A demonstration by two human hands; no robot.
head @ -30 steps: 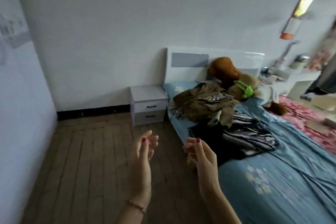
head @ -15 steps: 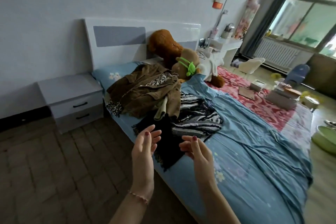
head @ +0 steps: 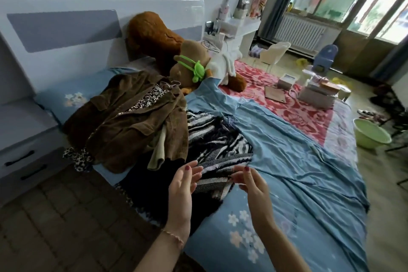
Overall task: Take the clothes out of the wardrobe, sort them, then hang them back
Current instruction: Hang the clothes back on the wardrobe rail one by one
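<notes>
**Clothes heaped on the bed, both hands raised empty in front of them**

Bed fills the space ahead of and to the right of the hands, spread with a blue sheet that bears white flowers just beside the right wrist. Beyond the hands, at the far side of the bed, lies a red patterned blanket with boxes on it. A white and grey headboard stands up past the left hand, and a grey nightstand sits well to the left of it over the dark brick floor. Two brown plush bears lean at the head of the bed, the nearer one wearing a green toy. Far right of the hands, a green basin rests on the floor, with a blue chair and a radiator under the window beyond.

The clothes lie in a pile directly ahead of both hands. A brown corduroy jacket sits furthest, up and to the left of the left hand, with a leopard-print piece showing inside it. A black-and-white striped garment lies nearest, its edge just between and behind the fingertips; whether either hand touches it cannot be told. A black garment spreads beneath the left hand.

The left hand is held palm inward with fingers straight and relaxed, holding nothing. The right hand faces it, fingers loosely bent, also holding nothing.
</notes>
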